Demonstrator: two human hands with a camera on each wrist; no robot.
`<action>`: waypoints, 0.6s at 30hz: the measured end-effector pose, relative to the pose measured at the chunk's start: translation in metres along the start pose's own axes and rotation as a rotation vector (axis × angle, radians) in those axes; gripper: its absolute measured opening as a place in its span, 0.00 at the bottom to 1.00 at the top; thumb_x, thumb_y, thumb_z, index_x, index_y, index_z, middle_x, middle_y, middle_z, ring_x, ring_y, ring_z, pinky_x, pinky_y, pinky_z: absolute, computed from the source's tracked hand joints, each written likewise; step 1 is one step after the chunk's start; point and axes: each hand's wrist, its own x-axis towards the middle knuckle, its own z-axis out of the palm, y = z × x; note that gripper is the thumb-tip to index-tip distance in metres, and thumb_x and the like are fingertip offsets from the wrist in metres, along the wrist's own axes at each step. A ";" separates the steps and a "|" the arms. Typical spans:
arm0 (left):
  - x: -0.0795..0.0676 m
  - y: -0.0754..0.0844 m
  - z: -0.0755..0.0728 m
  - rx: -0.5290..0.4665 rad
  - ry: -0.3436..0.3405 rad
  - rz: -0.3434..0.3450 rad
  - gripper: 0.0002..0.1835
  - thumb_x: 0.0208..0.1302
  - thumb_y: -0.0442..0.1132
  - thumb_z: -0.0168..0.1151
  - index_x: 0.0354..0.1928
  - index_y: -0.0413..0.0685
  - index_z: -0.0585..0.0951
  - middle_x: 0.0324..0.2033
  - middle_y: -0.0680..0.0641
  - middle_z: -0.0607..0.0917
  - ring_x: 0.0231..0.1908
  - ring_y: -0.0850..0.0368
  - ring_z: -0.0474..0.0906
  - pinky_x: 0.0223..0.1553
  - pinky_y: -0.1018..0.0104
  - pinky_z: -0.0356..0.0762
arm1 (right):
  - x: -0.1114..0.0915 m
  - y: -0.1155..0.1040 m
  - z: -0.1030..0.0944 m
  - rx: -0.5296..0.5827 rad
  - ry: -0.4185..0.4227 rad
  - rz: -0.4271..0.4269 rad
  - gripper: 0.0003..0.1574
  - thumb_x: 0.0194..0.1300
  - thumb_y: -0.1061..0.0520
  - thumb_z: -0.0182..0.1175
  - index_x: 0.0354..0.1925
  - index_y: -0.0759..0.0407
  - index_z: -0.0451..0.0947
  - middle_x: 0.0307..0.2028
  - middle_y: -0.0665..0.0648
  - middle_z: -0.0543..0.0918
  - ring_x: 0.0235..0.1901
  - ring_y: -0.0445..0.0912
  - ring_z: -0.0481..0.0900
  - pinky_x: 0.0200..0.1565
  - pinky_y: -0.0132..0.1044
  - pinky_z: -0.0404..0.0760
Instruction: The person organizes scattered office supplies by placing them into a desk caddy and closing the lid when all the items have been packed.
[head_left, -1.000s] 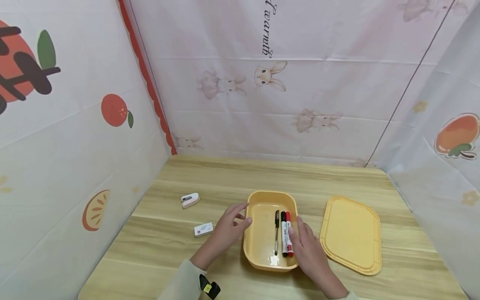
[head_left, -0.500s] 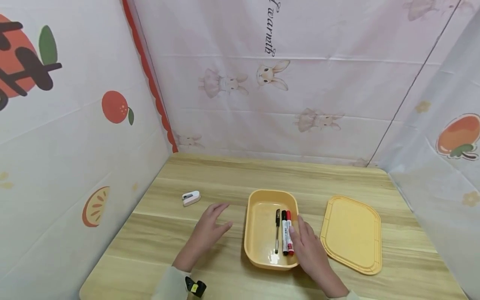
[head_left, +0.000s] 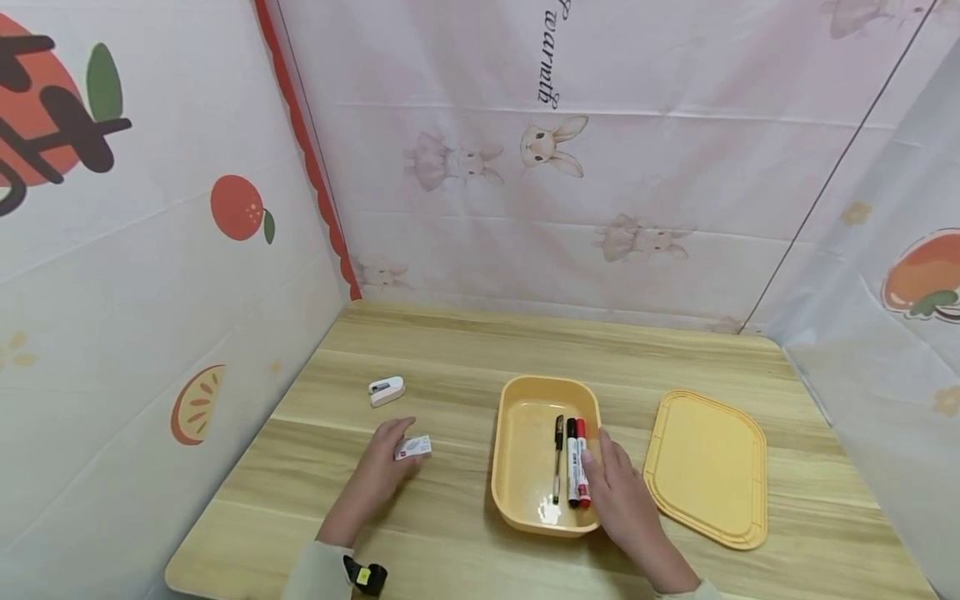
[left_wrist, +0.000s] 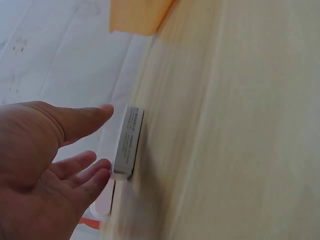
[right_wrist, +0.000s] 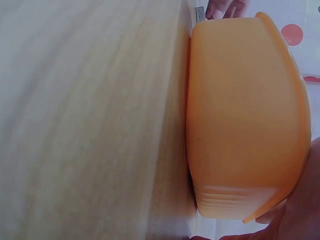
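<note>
My left hand (head_left: 375, 467) is at a small white printed box (head_left: 414, 447) on the table, left of the yellow bin. In the left wrist view, thumb and fingers are spread apart, with fingertips right at the end of the white box (left_wrist: 129, 140). My right hand (head_left: 622, 500) holds the right rim of the yellow plastic bin (head_left: 517, 442), its thumb over the edge and its fingers outside. Inside the bin lie a black-capped gel pen (head_left: 557, 467), a black marker (head_left: 572, 462) and a red marker (head_left: 582, 479), side by side.
A small white device with a dark slot (head_left: 386, 391) lies beyond my left hand. The bin's flat yellow lid (head_left: 707, 467) lies to the right on the wooden table (head_left: 450, 342). Printed cloth walls (head_left: 465, 83) surround the table's back and sides.
My left hand has left the bin's left side and moved left to the small white box. My right hand stays at the bin's right rim.
</note>
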 end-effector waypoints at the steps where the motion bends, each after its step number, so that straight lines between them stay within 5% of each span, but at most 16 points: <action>1: 0.000 -0.002 -0.001 -0.004 -0.002 -0.006 0.35 0.65 0.32 0.67 0.74 0.47 0.67 0.71 0.39 0.67 0.68 0.38 0.67 0.68 0.40 0.67 | 0.000 0.000 0.000 -0.001 -0.002 0.001 0.47 0.78 0.30 0.29 0.81 0.53 0.42 0.77 0.67 0.56 0.70 0.73 0.60 0.67 0.72 0.58; 7: 0.001 -0.011 -0.002 0.011 -0.005 -0.022 0.37 0.64 0.31 0.67 0.74 0.46 0.66 0.71 0.36 0.66 0.70 0.36 0.65 0.69 0.39 0.64 | 0.000 0.000 0.001 0.006 -0.005 0.005 0.46 0.78 0.30 0.30 0.81 0.52 0.42 0.76 0.67 0.56 0.70 0.73 0.60 0.67 0.72 0.58; 18: 0.002 -0.015 0.002 0.071 0.010 -0.020 0.32 0.65 0.29 0.66 0.71 0.42 0.70 0.60 0.39 0.78 0.61 0.43 0.75 0.64 0.44 0.72 | 0.000 0.001 0.000 0.010 -0.011 0.012 0.47 0.78 0.30 0.29 0.81 0.53 0.42 0.77 0.66 0.56 0.71 0.72 0.60 0.67 0.72 0.58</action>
